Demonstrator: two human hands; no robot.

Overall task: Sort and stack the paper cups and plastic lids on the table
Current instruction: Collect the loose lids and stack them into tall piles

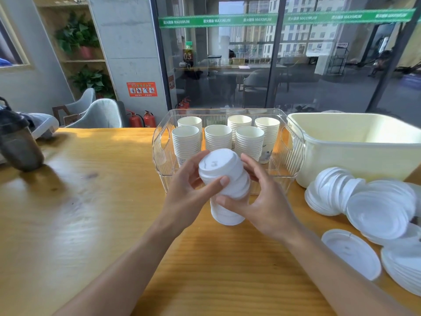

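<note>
A wooden table point(91, 213) with a yellow-orange grain carries everything. On it stand a clear plastic bin point(293, 142) toward the far edge, a pale yellow tub point(355, 156) just beside it to the right, and loose white plastic lids point(369, 208) heaped and scattered near the right edge. At the far left sits a dark container point(18, 144), blurred, possibly a bottle, with a grey shoe-like object point(43, 124) behind it.

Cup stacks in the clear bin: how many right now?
6 cup stacks stand in the clear bin: back row; front row. The held lid stack may hide others.
</note>
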